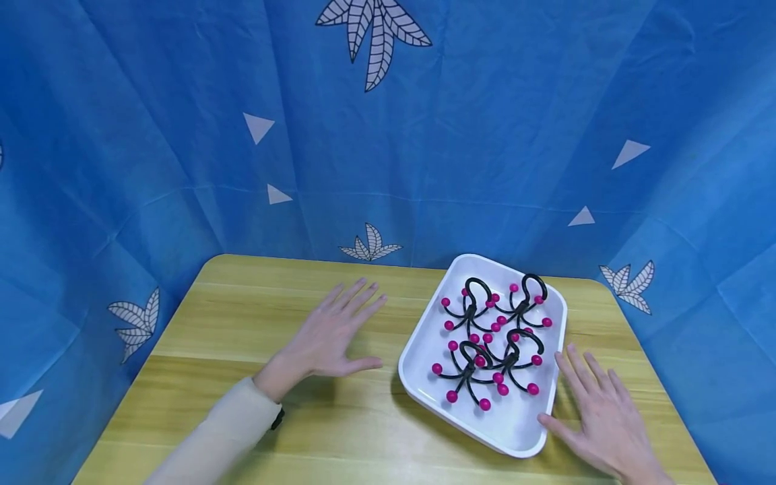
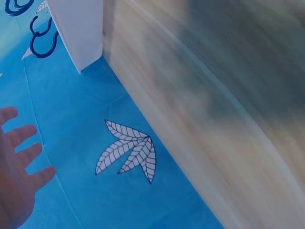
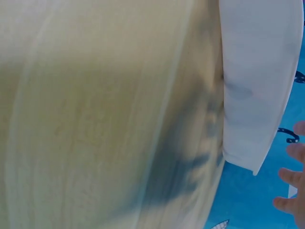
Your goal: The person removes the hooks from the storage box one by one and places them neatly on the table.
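Note:
A white tray (image 1: 512,431) stands on the table, its wall (image 3: 257,86) also visible in the right wrist view. Inside lie several black, spider-like wire pieces (image 1: 469,313), each with a curved hook on top and thin legs tipped with pink balls. My left hand (image 1: 330,340) is spread over the table to the left of the tray, apart from it and holding nothing. Beside the tray's right edge, my right hand (image 1: 606,421) has straight, spread fingers and holds nothing. Its thumb overlaps the rim; whether it touches, I cannot tell.
The wooden table (image 1: 242,323) has rounded far corners. Behind it and along both sides hangs a blue cloth (image 1: 485,135) with white leaf and triangle prints. A dark band shows at the left wrist, under a light sleeve (image 1: 221,434).

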`<state>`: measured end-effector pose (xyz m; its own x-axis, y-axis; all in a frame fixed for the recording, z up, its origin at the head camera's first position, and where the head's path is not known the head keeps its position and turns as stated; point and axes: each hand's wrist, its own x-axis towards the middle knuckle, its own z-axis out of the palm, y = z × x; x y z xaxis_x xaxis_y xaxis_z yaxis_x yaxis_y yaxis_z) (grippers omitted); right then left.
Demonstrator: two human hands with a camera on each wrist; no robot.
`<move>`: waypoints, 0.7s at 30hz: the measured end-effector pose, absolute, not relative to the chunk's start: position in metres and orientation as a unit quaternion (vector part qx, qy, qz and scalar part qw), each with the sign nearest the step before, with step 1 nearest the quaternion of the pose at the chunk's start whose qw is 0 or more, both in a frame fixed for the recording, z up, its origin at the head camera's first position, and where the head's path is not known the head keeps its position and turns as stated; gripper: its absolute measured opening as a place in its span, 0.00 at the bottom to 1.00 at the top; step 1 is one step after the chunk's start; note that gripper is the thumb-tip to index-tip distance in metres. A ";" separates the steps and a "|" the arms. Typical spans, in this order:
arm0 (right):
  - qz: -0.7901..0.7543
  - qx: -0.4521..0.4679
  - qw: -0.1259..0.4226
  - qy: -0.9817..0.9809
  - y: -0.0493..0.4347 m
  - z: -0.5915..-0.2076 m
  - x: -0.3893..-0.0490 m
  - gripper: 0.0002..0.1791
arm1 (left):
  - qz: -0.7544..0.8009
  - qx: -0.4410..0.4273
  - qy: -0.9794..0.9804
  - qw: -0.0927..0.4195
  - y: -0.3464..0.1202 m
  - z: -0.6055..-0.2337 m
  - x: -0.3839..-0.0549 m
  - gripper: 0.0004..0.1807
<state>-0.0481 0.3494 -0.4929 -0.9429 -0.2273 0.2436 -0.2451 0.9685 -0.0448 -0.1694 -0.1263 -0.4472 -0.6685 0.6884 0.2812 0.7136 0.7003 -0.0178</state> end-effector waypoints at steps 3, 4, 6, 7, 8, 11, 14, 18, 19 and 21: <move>0.043 0.118 0.114 -0.985 0.348 -0.496 -0.047 0.63 | -0.042 -0.391 -0.910 0.128 -0.118 -0.446 -0.174 0.57; 0.044 0.117 0.113 -0.986 0.348 -0.496 -0.046 0.62 | -0.043 -0.394 -0.909 0.127 -0.116 -0.446 -0.175 0.57; 0.047 0.115 0.108 -0.986 0.347 -0.498 -0.045 0.62 | -0.038 -0.399 -0.908 0.125 -0.110 -0.446 -0.178 0.57; 0.045 0.114 0.106 -0.987 0.347 -0.498 -0.045 0.61 | -0.040 -0.401 -0.907 0.124 -0.108 -0.445 -0.179 0.57; 0.046 0.112 0.103 -0.987 0.346 -0.499 -0.045 0.61 | -0.040 -0.403 -0.906 0.123 -0.105 -0.445 -0.180 0.57; 0.046 0.111 0.099 -0.988 0.345 -0.500 -0.044 0.60 | -0.040 -0.409 -0.904 0.119 -0.096 -0.443 -0.185 0.56; 0.044 0.110 0.091 -0.989 0.344 -0.502 -0.043 0.59 | -0.041 -0.416 -0.902 0.113 -0.088 -0.440 -0.189 0.56; 0.038 0.105 0.082 -0.990 0.342 -0.502 -0.044 0.58 | -0.039 -0.424 -0.898 0.110 -0.077 -0.436 -0.195 0.55; 0.035 0.103 0.082 -0.991 0.341 -0.502 -0.044 0.58 | -0.037 -0.426 -0.897 0.110 -0.074 -0.435 -0.197 0.55; 0.034 0.100 0.080 -0.991 0.341 -0.502 -0.045 0.58 | -0.033 -0.430 -0.896 0.108 -0.068 -0.432 -0.201 0.54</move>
<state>-0.0449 0.3411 -0.5020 -0.9670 -0.1931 0.1663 -0.2041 0.9776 -0.0519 -0.2008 -0.0676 -0.4325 -0.6070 0.7630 0.2221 0.7772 0.6283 -0.0343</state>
